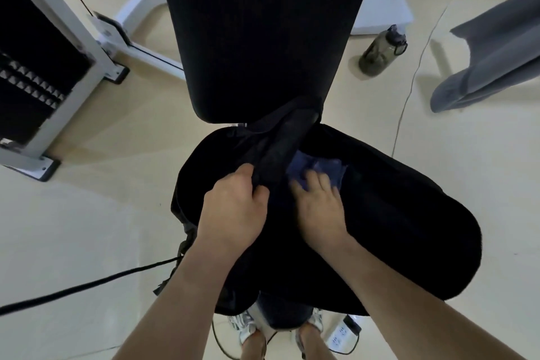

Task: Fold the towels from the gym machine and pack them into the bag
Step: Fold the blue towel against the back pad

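Pale cream floor point(87, 213) under even indoor light. At left stands a white-framed weight machine point(98, 67) with a black stack. A long black padded bench point(257, 32) fills the centre. An olive water bottle point(380, 51) stands on the floor to the right, and a white power strip point(340, 336) lies near the bottom edge.

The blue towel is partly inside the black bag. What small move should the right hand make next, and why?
Probably push the blue towel deeper into the bag. The right hand lies on it with straight fingers, part of it shows in the opening, and the left hand grips the flap, holding that opening apart.
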Demonstrator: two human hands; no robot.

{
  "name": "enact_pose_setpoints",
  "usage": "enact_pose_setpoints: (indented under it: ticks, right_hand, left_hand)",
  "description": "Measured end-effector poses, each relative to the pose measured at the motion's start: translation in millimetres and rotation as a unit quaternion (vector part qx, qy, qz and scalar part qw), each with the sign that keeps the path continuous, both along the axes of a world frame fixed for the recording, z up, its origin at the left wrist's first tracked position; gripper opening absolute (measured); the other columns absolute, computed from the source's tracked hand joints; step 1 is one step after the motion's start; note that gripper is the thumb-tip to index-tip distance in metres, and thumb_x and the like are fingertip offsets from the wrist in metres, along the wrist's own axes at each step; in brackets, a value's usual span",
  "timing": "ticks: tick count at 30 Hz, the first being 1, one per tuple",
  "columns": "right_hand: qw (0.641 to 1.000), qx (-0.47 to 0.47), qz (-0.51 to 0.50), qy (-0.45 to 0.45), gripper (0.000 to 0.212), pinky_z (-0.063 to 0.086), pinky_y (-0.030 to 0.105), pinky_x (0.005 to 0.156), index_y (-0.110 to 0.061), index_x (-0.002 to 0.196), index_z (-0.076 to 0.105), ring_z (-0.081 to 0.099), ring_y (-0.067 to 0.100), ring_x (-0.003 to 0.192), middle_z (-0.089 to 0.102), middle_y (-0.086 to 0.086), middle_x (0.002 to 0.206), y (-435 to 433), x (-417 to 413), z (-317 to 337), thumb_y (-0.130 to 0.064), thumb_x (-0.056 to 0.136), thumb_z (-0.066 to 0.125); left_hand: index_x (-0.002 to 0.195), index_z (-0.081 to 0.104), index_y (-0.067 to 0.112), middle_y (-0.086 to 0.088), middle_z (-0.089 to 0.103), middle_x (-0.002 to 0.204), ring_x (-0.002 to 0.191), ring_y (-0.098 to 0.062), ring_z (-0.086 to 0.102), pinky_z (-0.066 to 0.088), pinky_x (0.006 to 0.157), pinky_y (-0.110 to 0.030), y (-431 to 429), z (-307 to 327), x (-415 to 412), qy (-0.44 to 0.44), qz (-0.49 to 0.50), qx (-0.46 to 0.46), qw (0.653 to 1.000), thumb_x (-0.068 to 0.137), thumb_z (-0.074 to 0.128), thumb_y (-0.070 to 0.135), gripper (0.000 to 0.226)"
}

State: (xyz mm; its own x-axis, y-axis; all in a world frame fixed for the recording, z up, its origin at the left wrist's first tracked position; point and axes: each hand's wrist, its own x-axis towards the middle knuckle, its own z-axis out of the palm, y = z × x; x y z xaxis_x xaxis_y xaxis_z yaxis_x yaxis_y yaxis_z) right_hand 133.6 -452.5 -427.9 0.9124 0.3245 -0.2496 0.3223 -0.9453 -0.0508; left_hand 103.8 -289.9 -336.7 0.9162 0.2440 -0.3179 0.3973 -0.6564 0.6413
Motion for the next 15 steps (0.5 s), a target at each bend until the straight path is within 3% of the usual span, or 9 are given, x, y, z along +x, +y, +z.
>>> enact_pose_setpoints:
  ticks: [2,6,9,15]
  right_hand:
    - [0.987,-0.038,-0.032,0.155,0.069,0.026,0.051,0.113,-0.031,0.153,0.018,0.018,0.036,0.145,0.018,0.011,0.160,-1.8,2.6,-12.7,-0.034,0.093,0.052]
    - [0.939,-0.011,-0.210,0.271,0.086,0.024,0.057,0.113,-0.039,0.152,-0.012,-0.007,0.033,0.150,-0.016,0.002,0.163,-13.3,23.8,-19.4,-0.048,0.092,0.050]
    - [0.919,-0.021,-0.234,0.316,0.092,0.022,0.059,0.113,-0.043,0.151,-0.015,-0.013,0.031,0.150,-0.020,-0.002,0.163,-16.5,27.1,-9.0,-0.055,0.089,0.052]
    - [0.926,-0.009,-0.202,0.318,0.081,0.018,0.060,0.115,-0.040,0.153,-0.005,-0.010,0.030,0.150,-0.012,0.000,0.164,-38.4,24.2,17.6,-0.051,0.092,0.047]
  left_hand:
    - [0.096,0.054,0.012,-0.003,0.062,0.084,0.073,-0.025,0.054,0.042,0.068,-0.033,1.6,-2.6,0.2,0.002,-0.006,-0.001,1.000,0.091,0.049,0.023,0.013]
    - [0.105,0.052,0.012,0.002,0.054,0.083,0.074,-0.024,0.050,0.035,0.069,-0.028,-2.2,-9.3,-1.2,0.003,-0.037,0.008,0.999,0.093,0.049,0.023,0.017]
    - [0.107,0.048,0.013,0.002,0.051,0.083,0.078,-0.027,0.056,0.035,0.068,-0.029,-9.5,-10.1,-0.7,0.017,-0.060,0.005,0.998,0.092,0.050,0.022,0.017]
    - [0.121,0.044,0.012,-0.003,0.056,0.087,0.080,-0.026,0.058,0.037,0.068,-0.030,-10.7,-4.4,-0.3,0.045,-0.077,0.018,0.996,0.094,0.049,0.023,0.029]
